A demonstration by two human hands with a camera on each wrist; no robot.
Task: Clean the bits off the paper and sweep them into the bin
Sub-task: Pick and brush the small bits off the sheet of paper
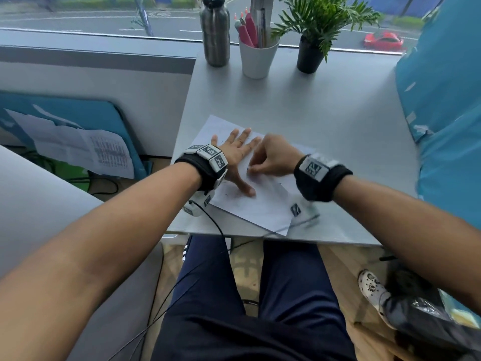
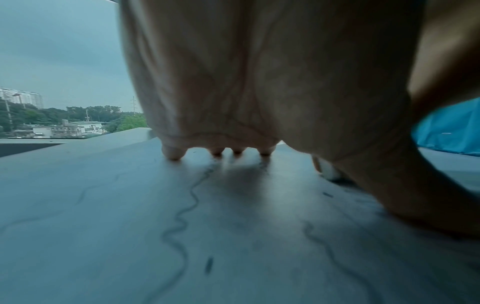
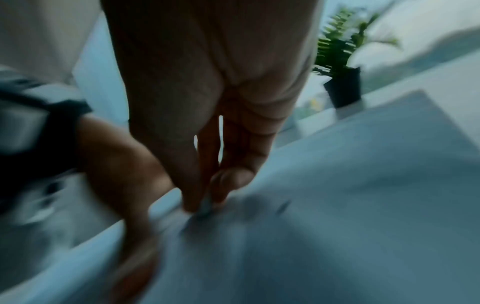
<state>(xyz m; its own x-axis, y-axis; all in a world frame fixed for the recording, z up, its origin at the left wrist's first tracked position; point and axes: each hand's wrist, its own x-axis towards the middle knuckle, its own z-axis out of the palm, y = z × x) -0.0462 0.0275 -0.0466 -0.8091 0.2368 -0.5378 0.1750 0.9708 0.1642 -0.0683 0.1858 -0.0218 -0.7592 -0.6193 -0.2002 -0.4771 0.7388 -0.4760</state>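
A white sheet of paper [image 1: 263,204] with pencil squiggles lies on the grey table [image 1: 338,126], near its front edge. My left hand [image 1: 238,156] rests flat on the sheet, fingers spread and straight; in the left wrist view its fingertips [image 2: 174,154] press the paper [image 2: 103,226]. My right hand [image 1: 251,169] is just right of it, pinching a small pale object [image 3: 206,205] against the sheet; the blur hides what it is. Small dark bits [image 2: 208,265] lie on the paper. A dark plastic-lined bin [image 1: 421,316] stands on the floor at lower right.
At the table's far edge stand a steel bottle [image 1: 214,32], a white cup of pens [image 1: 257,56] and a potted plant [image 1: 311,53]. A blue bag [image 1: 442,113] borders the table's right side. Cables hang off the front edge over my legs.
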